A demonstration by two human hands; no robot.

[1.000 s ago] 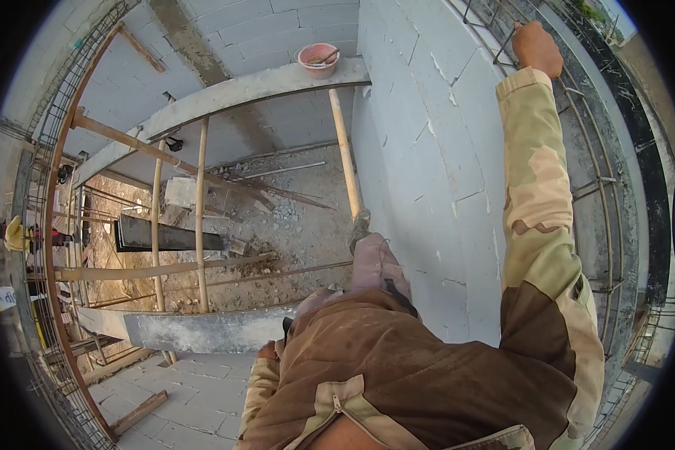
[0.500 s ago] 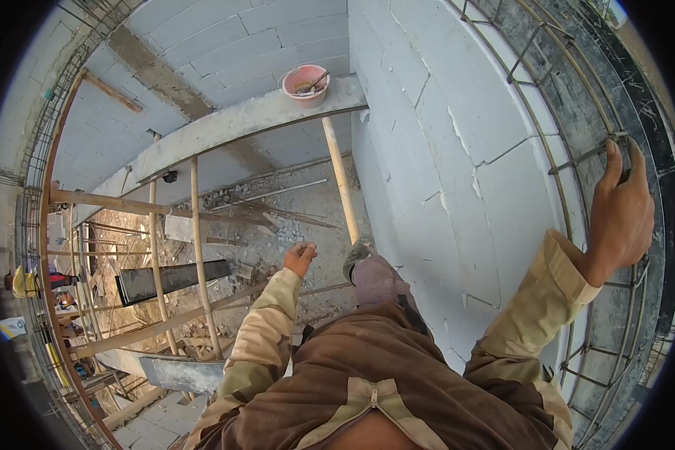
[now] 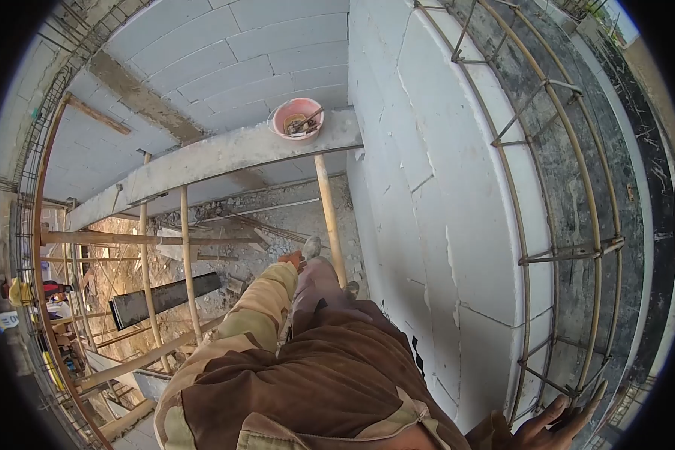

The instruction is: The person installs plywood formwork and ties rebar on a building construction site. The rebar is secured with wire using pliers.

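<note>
My right hand (image 3: 559, 426) is at the lower right edge of the view, its fingers stretched and apart, beside the lower part of the rebar cage (image 3: 594, 255). The cage runs along the top of the grey block wall (image 3: 427, 195), with long bars tied by bent stirrups. My left hand (image 3: 296, 260) hangs low in front of my leg, fingers curled in; whether anything is in it is too small to make out. A pink bucket (image 3: 298, 120) with a stick-like handle inside stands on the concrete beam (image 3: 225, 159) ahead.
Wooden props (image 3: 190, 262) rise under the beam on the left, with a horizontal pole (image 3: 127, 238) across them. A dark board (image 3: 161, 300) lies among them. Rubble (image 3: 270, 225) covers the ground below. Dark formwork (image 3: 630, 187) borders the cage on the right.
My right hand has come off a tie point on the rebar cage and is now lower, its fingers spread. My view has shifted forward along the wall and my legs have changed stance.
</note>
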